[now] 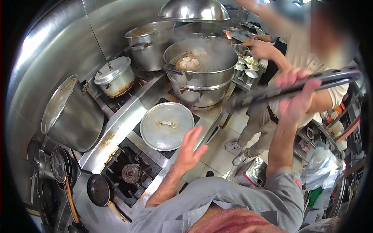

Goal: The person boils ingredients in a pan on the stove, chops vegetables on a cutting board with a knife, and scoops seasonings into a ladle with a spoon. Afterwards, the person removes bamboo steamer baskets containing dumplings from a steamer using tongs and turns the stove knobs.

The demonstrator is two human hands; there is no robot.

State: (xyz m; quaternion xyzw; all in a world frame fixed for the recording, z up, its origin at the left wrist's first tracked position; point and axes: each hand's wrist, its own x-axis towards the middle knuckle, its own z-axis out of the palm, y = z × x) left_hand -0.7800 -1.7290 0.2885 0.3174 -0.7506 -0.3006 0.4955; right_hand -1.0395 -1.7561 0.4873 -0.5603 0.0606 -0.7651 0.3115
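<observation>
Tongs (287, 87) with dark, motion-blurred tips are gripped in my right hand (297, 91), raised at the right. The tips point left, toward the steamer. Nothing shows between them. My left hand (190, 149) is held up with its fingers apart and empty, beside a round metal lid (166, 130) with a handle. Beyond it stands a large steamer pot (202, 83), uncovered and steaming. Inside are white dumplings (188, 63) in a small round basket, with another portion (197, 51) behind. A domed lid (194, 11) is above the steamer's far side.
A co-worker (311, 50) stands close at the right, one arm reaching over the counter and one raised. Tall pots (149, 46) and a lidded pot (114, 75) line the back. An open burner (131, 173) and a small pan (99, 189) are at the lower left.
</observation>
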